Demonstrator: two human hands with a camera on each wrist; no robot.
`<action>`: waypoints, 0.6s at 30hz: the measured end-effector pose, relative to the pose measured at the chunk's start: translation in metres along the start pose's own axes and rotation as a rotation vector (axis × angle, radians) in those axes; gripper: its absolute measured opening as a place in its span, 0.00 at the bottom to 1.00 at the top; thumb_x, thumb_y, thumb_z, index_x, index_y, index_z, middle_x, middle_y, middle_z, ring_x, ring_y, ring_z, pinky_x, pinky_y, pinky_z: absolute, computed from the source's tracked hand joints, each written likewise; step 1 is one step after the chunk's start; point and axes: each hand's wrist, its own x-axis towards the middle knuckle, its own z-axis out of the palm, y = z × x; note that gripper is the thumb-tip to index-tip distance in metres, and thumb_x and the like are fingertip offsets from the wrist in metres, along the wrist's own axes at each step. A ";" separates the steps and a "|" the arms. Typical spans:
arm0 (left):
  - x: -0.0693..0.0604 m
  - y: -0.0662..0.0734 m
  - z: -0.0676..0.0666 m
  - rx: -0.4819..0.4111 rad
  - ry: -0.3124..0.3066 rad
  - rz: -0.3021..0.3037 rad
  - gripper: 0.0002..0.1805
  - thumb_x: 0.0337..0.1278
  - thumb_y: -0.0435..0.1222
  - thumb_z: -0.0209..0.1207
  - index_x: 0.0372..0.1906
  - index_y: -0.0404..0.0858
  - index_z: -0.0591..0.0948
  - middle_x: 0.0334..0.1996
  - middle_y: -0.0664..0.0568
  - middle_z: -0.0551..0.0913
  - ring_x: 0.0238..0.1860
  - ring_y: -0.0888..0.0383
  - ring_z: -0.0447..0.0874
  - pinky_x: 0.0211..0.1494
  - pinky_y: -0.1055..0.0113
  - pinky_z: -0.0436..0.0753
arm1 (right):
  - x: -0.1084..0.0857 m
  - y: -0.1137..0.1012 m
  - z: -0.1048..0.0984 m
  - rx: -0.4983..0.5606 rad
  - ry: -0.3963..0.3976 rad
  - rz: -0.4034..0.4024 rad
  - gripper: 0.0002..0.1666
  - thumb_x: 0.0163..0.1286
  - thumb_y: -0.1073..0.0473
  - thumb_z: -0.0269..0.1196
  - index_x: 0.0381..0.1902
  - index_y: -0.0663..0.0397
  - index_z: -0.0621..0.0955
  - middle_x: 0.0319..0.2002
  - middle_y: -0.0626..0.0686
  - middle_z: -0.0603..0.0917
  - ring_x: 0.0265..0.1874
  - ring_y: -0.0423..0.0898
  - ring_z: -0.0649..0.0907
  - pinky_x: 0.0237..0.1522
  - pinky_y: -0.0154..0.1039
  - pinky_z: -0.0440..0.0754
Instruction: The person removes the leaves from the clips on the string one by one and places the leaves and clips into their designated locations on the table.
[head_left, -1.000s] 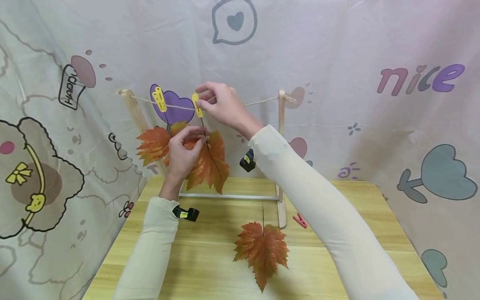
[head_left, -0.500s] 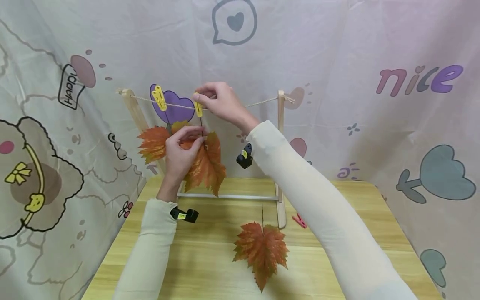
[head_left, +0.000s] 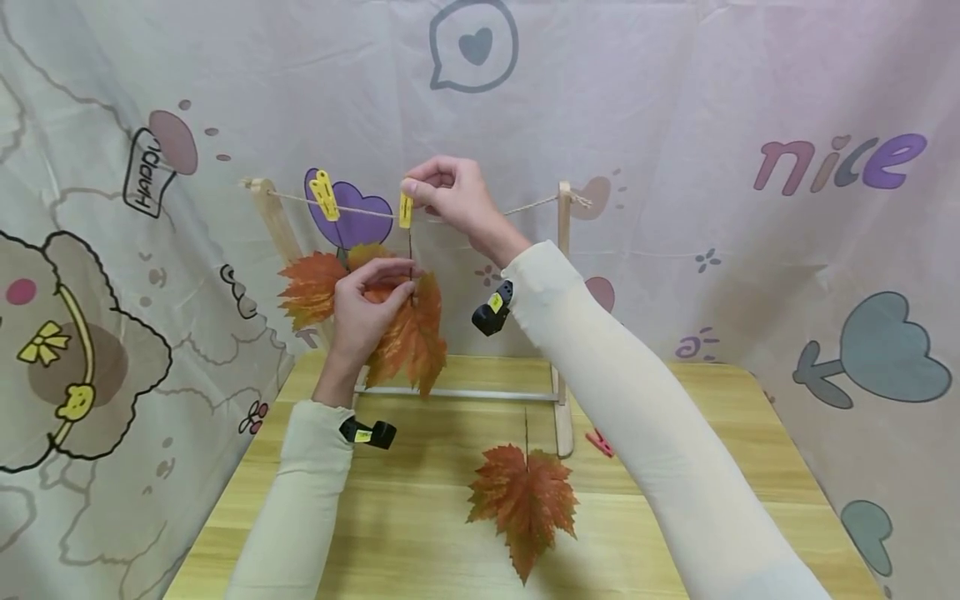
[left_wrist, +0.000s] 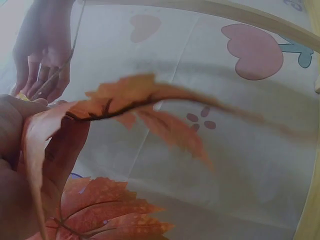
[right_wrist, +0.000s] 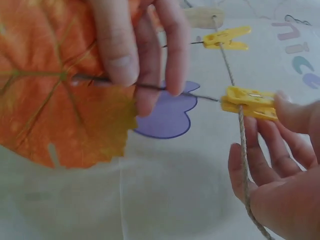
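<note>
My left hand (head_left: 363, 307) pinches the dark stem of an orange artificial maple leaf (head_left: 411, 346) near its base. Above it, my right hand (head_left: 459, 198) holds a yellow clothespin (head_left: 406, 210) between thumb and fingers. In the right wrist view this clothespin (right_wrist: 235, 99) sits across the rope (right_wrist: 243, 145), and the stem's tip reaches its nose. A second yellow clothespin (head_left: 325, 197) hangs further left on the rope, with another orange leaf (head_left: 309, 287) below it, partly behind my left hand. The left wrist view shows the held leaf (left_wrist: 135, 97) close up, bent and blurred.
The rope runs between two wooden posts (head_left: 563, 275) joined low down by a pale crossbar (head_left: 480, 395). A red-orange leaf (head_left: 525, 496) lies on the wooden table (head_left: 405, 517), stem pointing away. A pink clothespin (head_left: 600, 442) lies beside the right post's foot. Printed cloth hangs behind.
My right thumb has shifted up to the clothespin's upper end. Clothespin and right hand have moved slightly right. The held leaf has swung a little left and down; my left hand keeps its pinch.
</note>
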 end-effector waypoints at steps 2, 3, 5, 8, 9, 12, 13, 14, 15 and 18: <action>-0.001 -0.001 0.000 0.001 -0.009 -0.012 0.13 0.59 0.23 0.68 0.50 0.30 0.87 0.44 0.36 0.88 0.44 0.55 0.88 0.51 0.69 0.83 | 0.000 0.000 -0.001 0.082 0.051 0.028 0.02 0.71 0.64 0.68 0.39 0.58 0.86 0.29 0.51 0.85 0.35 0.51 0.86 0.42 0.41 0.85; -0.002 -0.001 0.000 -0.001 -0.014 -0.017 0.13 0.59 0.23 0.68 0.50 0.29 0.87 0.44 0.36 0.88 0.44 0.55 0.88 0.51 0.70 0.84 | 0.001 0.000 -0.002 0.118 0.074 0.039 0.01 0.71 0.64 0.69 0.37 0.57 0.86 0.29 0.51 0.85 0.34 0.49 0.86 0.41 0.40 0.84; -0.004 -0.001 0.000 0.001 -0.029 -0.029 0.13 0.59 0.23 0.68 0.50 0.29 0.87 0.44 0.37 0.89 0.45 0.54 0.88 0.50 0.70 0.84 | 0.001 0.000 -0.003 0.174 0.109 0.064 0.02 0.71 0.64 0.69 0.36 0.55 0.85 0.29 0.50 0.85 0.34 0.48 0.86 0.40 0.40 0.83; -0.005 0.000 0.001 0.007 -0.048 -0.042 0.13 0.60 0.24 0.68 0.50 0.29 0.87 0.45 0.39 0.89 0.46 0.54 0.88 0.49 0.70 0.85 | 0.000 0.000 -0.005 0.206 0.133 0.078 0.02 0.70 0.64 0.69 0.38 0.57 0.85 0.29 0.50 0.85 0.36 0.51 0.85 0.41 0.41 0.82; -0.005 0.001 0.001 0.006 -0.050 -0.045 0.13 0.60 0.25 0.69 0.50 0.29 0.87 0.45 0.39 0.89 0.47 0.54 0.88 0.50 0.70 0.85 | -0.001 0.000 -0.005 0.212 0.137 0.082 0.03 0.70 0.64 0.69 0.39 0.58 0.85 0.29 0.50 0.85 0.36 0.51 0.85 0.42 0.42 0.82; -0.007 0.001 0.002 0.014 -0.056 -0.056 0.13 0.60 0.26 0.69 0.50 0.31 0.88 0.46 0.41 0.89 0.47 0.53 0.88 0.50 0.70 0.85 | -0.001 0.000 -0.005 0.224 0.150 0.076 0.05 0.71 0.64 0.68 0.41 0.60 0.85 0.29 0.50 0.85 0.36 0.51 0.86 0.42 0.42 0.82; -0.008 0.001 0.002 0.016 -0.058 -0.061 0.13 0.60 0.26 0.69 0.50 0.32 0.88 0.46 0.41 0.89 0.47 0.52 0.88 0.50 0.69 0.85 | -0.001 0.000 -0.005 0.229 0.155 0.072 0.05 0.71 0.64 0.68 0.41 0.60 0.85 0.29 0.50 0.85 0.36 0.50 0.86 0.42 0.41 0.82; -0.009 0.000 0.002 0.021 -0.060 -0.067 0.13 0.60 0.26 0.69 0.50 0.32 0.88 0.45 0.41 0.89 0.47 0.52 0.88 0.50 0.70 0.85 | -0.001 0.000 -0.005 0.235 0.160 0.067 0.05 0.71 0.64 0.68 0.41 0.61 0.85 0.29 0.50 0.85 0.35 0.49 0.86 0.41 0.41 0.82; -0.011 0.000 0.003 0.018 -0.065 -0.073 0.13 0.60 0.26 0.69 0.50 0.32 0.88 0.45 0.41 0.89 0.46 0.51 0.88 0.49 0.69 0.85 | -0.001 0.000 -0.005 0.245 0.164 0.061 0.05 0.71 0.64 0.68 0.42 0.62 0.85 0.29 0.50 0.85 0.33 0.48 0.85 0.42 0.41 0.82; -0.017 -0.001 0.005 0.018 -0.077 -0.082 0.13 0.59 0.25 0.69 0.50 0.32 0.88 0.45 0.40 0.89 0.46 0.47 0.89 0.48 0.69 0.85 | -0.001 0.001 -0.005 0.268 0.170 0.050 0.06 0.71 0.66 0.67 0.42 0.65 0.84 0.29 0.51 0.85 0.32 0.47 0.85 0.45 0.42 0.84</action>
